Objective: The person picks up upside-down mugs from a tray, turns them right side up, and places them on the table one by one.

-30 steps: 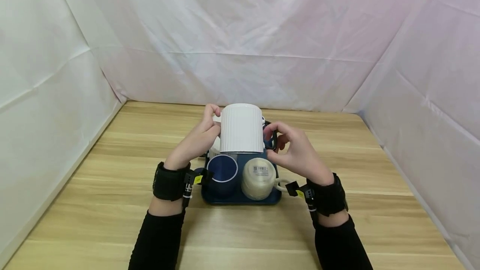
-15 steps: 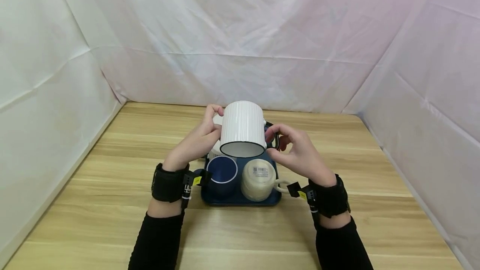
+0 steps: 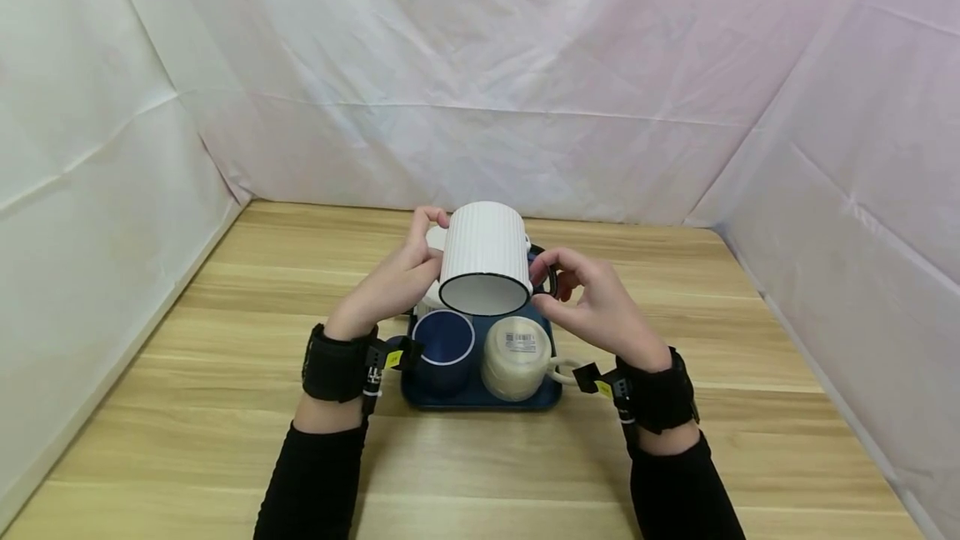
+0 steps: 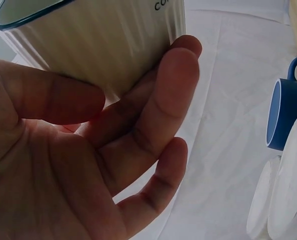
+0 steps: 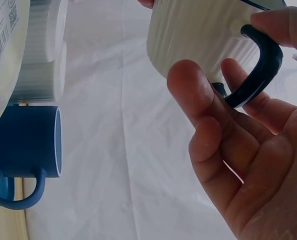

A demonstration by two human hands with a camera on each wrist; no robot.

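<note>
Head view: wooden desk (image 3: pixel 187 407), white sheets (image 3: pixel 480 65) behind; both hands' fingers (image 3: pixel 420 227) gripped white mug (image 3: pixel 486 257) above blue tray (image 3: pixel 480 397).

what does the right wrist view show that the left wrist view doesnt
Only the right wrist view shows the white ribbed mug's black handle pinched by the right hand, plus a barcode label on the cream mug at the frame's left edge.

Only the left wrist view shows the left hand gripping the mug's ribbed wall, and dark lettering near its base.

Both show the white ribbed mug and a blue mug.
</note>
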